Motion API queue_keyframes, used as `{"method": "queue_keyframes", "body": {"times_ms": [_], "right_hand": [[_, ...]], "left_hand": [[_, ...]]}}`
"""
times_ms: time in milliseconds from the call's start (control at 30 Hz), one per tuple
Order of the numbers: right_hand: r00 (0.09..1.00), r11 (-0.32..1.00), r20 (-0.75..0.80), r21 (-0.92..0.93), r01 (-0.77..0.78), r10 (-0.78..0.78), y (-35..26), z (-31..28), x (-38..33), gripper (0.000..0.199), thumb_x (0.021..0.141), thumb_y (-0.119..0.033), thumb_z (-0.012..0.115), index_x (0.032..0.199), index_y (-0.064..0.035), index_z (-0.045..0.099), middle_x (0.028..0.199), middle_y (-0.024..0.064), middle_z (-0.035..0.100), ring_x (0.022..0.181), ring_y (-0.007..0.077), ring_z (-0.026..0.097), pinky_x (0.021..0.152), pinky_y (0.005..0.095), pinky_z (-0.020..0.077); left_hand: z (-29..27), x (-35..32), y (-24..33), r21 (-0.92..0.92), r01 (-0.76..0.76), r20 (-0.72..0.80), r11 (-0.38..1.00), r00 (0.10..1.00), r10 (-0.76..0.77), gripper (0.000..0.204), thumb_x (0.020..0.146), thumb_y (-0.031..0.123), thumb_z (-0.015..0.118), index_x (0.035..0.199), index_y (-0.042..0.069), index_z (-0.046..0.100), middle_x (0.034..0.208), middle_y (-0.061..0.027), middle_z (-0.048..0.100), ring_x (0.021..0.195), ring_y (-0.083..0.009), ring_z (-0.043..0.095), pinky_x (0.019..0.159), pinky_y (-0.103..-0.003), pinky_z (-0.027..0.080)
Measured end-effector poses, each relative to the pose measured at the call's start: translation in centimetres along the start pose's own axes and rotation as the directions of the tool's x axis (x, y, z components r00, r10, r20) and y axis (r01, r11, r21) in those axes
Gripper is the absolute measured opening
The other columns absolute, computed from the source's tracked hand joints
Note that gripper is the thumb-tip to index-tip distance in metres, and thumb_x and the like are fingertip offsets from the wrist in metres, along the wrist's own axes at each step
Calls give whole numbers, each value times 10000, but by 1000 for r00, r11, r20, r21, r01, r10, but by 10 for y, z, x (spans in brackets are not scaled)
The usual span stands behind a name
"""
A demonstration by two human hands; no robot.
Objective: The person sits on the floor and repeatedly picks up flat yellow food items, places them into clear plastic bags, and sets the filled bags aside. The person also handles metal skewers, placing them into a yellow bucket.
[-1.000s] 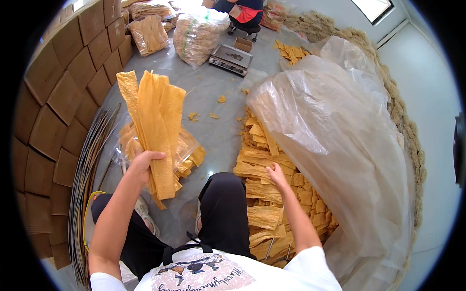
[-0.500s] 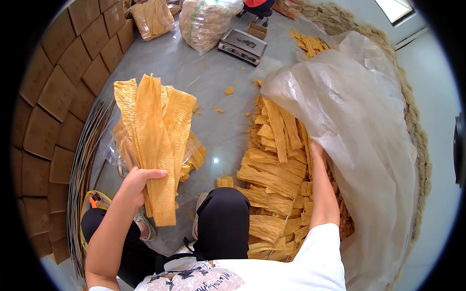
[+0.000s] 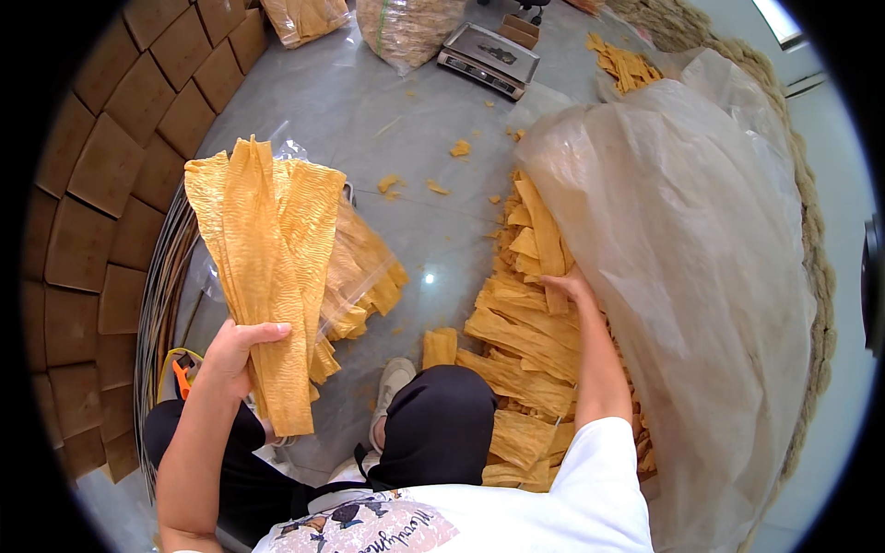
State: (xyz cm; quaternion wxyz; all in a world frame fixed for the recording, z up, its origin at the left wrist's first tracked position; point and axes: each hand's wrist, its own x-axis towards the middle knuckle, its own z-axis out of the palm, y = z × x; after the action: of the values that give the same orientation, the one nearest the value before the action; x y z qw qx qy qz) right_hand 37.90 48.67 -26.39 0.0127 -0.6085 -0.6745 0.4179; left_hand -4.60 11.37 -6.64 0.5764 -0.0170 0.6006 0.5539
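My left hand [image 3: 241,350] is closed around the lower part of a fanned bunch of long yellow dried tofu-skin strips [image 3: 267,240], its thumb lying across the front. The bunch stands upright, wider at the top. Behind it lies a clear plastic bag [image 3: 361,267] with more strips inside. At the right, my right hand [image 3: 573,286] reaches into a large heap of the same strips [image 3: 521,318]. Its fingers close over one long strip [image 3: 544,221]; part of the grip is hidden. A translucent plastic sheet [image 3: 682,230] covers the heap's right side beside that forearm.
Brown cartons [image 3: 106,166] are stacked along the left wall, with thin rods [image 3: 171,276] beside them. A flat scale [image 3: 489,60] stands at the back near a small open box [image 3: 518,32] and a filled bag [image 3: 406,32]. Yellow scraps [image 3: 391,184] dot the grey floor.
My right hand has come out from under the plastic sheet's edge, moving left onto a strip. The left-hand bunch has shifted slightly left, showing more of the bag behind. The view has tilted down.
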Motion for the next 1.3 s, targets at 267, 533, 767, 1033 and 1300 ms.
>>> {"method": "queue_keyframes", "body": {"times_ms": [267,533,767,1033,1300], "right_hand": [[993,985,7,-129,-117,119,-37,-15,-15,914,557,-344,831,1294,-7,409,1225,140,534,1145,240,498,965,322,390],[986,958,-136,-256,-128,95,-25,-29,-3,801,610,-295,768,1282,-15,434,1221,145,543,1165,255,485,973,327,376],[968,972,-239,-203,-123,73,11,-6,7,677,657,-235,687,1258,-14,465,1211,164,550,1172,280,481,975,336,368],[958,952,-281,-274,-133,53,-9,20,-70,643,656,-122,596,1258,29,429,1217,252,506,1146,363,480,961,354,367],[923,981,-335,109,-162,190,23,10,-206,496,617,-86,661,1076,59,538,1004,181,605,953,273,588,827,337,462]], "left_hand": [[13,-1,-1,5,60,104,998,993,-60,446,689,-7,667,1108,-61,526,982,-156,620,850,-253,630,750,-361,528],[2,-3,-5,11,57,90,998,994,-57,508,670,-22,692,1141,-52,505,1014,-156,612,874,-258,631,771,-385,526],[3,-9,1,-4,66,72,998,995,-66,484,682,-9,690,1130,-57,511,997,-155,616,865,-257,633,762,-385,528],[0,-11,-5,-27,31,87,999,996,-29,422,691,-9,679,1080,-71,529,953,-163,623,804,-268,645,724,-402,538],[3,-13,-2,44,56,183,997,981,-63,364,718,0,643,1054,-80,527,930,-169,623,795,-280,645,720,-415,538]]}}
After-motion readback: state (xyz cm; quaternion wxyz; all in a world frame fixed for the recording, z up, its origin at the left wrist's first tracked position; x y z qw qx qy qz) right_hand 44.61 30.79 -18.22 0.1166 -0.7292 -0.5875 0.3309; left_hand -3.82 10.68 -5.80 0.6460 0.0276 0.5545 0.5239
